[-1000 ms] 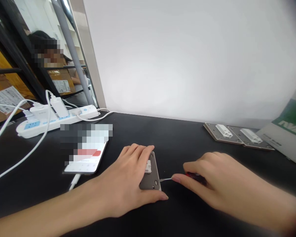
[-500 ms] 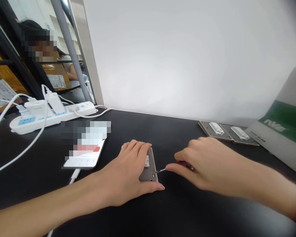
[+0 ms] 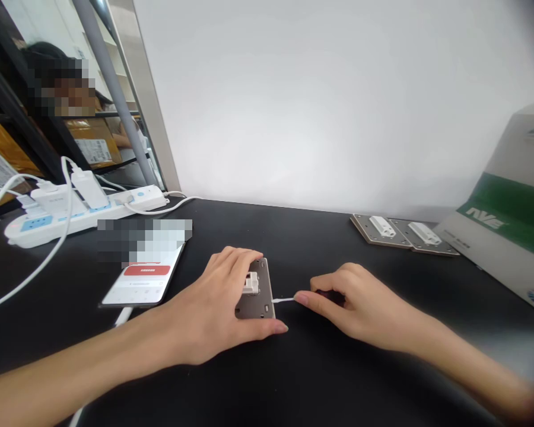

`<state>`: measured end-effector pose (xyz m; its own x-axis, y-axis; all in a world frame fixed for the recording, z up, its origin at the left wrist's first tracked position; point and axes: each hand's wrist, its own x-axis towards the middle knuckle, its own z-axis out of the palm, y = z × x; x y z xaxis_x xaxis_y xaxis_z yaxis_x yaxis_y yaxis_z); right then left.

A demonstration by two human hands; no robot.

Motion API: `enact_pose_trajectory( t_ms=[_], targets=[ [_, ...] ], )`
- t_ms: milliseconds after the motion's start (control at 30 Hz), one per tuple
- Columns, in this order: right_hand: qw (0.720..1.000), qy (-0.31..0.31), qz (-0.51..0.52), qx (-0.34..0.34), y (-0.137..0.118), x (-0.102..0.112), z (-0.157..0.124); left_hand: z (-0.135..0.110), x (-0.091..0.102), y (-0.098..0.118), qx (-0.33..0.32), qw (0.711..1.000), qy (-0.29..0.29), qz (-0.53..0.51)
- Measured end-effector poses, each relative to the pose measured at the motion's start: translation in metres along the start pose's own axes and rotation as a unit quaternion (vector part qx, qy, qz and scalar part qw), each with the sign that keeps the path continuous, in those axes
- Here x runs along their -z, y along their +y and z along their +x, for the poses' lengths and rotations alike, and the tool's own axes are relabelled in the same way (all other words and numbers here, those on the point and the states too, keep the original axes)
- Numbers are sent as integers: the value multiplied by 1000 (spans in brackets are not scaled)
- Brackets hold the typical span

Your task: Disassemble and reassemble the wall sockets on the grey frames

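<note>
Far left, white power strip with chargers and cables, then a phone lying flat on the black bench, its screen partly blurred. Left hand is flat and open over a brown metal socket plate, fingers across its top edge, pinning it, no closed grasp. Plate lies on the bench between both hands, white socket module showing in its opening. Right hand is clenched on a small screwdriver; handle mostly hidden in the fingers, thin shaft pointing left, tip at the plate's right edge. Can't tell if it's touching. Looks like the step in hand is lining up the tip on that edge. Next move calls for a seated tip and a firm left-hand pin. Far right, two more socket plates lie side by side, with a green-printed carton leaning just beyond.
</note>
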<state>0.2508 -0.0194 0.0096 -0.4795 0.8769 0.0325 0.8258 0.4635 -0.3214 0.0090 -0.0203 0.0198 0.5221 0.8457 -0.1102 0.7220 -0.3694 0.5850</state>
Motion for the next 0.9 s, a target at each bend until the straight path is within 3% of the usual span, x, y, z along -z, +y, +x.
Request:
enact_pose_trajectory(
  t_ms=[367,700,900],
  targets=[
    [985,24,-171,-6,-10,4,-7,6,-9,-11,-43,996,21,72],
    [984,7,-176,-9,-12,9,-10,3,-8,-14,-75,994,25,75],
    [967,29,-250,28,-22,12,-8,4,-8,-15,-74,996,24,52]
  ],
)
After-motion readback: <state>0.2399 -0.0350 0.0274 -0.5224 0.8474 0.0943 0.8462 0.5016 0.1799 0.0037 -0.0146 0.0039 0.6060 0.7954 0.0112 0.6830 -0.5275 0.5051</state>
